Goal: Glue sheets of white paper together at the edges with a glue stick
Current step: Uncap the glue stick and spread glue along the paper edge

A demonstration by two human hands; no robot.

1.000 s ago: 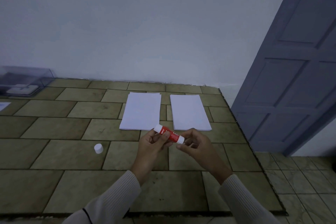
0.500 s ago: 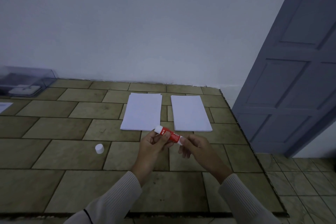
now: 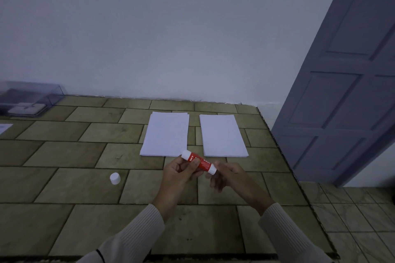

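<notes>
glue stick [image 3: 198,161] likely light, rigid, slick | left grip [image 3: 179,174] pinches its barrel | right grip [image 3: 229,177] pinches white base | paper [image 3: 165,134] 12 o'clock, flimsy

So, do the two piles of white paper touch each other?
Apart. The head view shows a strip of bare tiled tabletop running between the left pile and the right pile along their whole length.

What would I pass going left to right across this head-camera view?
A clear plastic box → white cap → left paper stack → right paper stack → blue door. The glue stick overlaps both stacks sideways, so it is left out.
</notes>
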